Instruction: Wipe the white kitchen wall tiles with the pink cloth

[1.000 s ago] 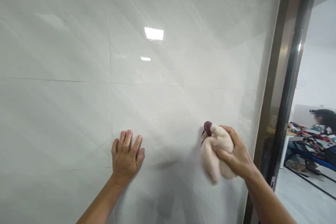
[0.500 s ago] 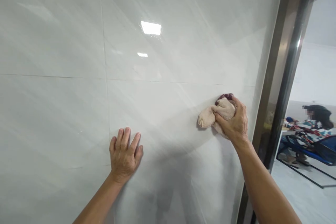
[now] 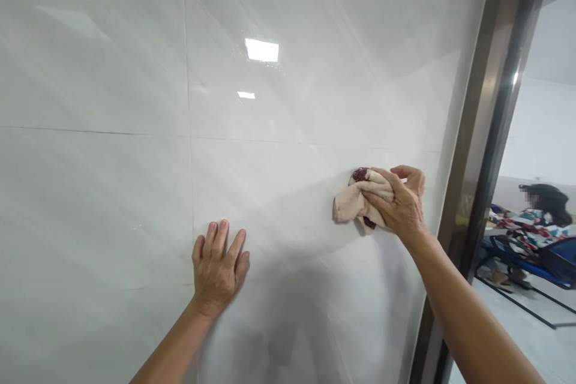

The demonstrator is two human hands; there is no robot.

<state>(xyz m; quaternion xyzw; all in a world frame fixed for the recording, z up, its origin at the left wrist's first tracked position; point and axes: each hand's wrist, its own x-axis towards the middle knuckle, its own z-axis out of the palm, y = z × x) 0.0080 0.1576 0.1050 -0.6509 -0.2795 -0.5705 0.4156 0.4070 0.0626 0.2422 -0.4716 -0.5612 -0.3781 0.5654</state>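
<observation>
A glossy, pale grey tiled wall (image 3: 288,102) with faint streaks and thin joints fills most of the view. My left hand (image 3: 218,267) rests flat on it at lower centre, fingers spread, holding nothing. Toward the right, my right hand (image 3: 402,201) grips a crumpled beige cloth (image 3: 353,203) with dark red patches, against the tile. The cloth bunches out to the left of my thumb and fingers. Part of it is hidden behind the hand.
A brown metallic door frame (image 3: 468,150) edges the wall on the right, close to my right forearm. Through the opening a person in a patterned top (image 3: 535,225) sits on a blue chair (image 3: 555,258) by a table. Two bright light reflections show on the upper tiles.
My right hand has changed its hold on the cloth, which is now bunched differently and slightly farther left. My left hand stays flat on the wall. The view has shifted slightly.
</observation>
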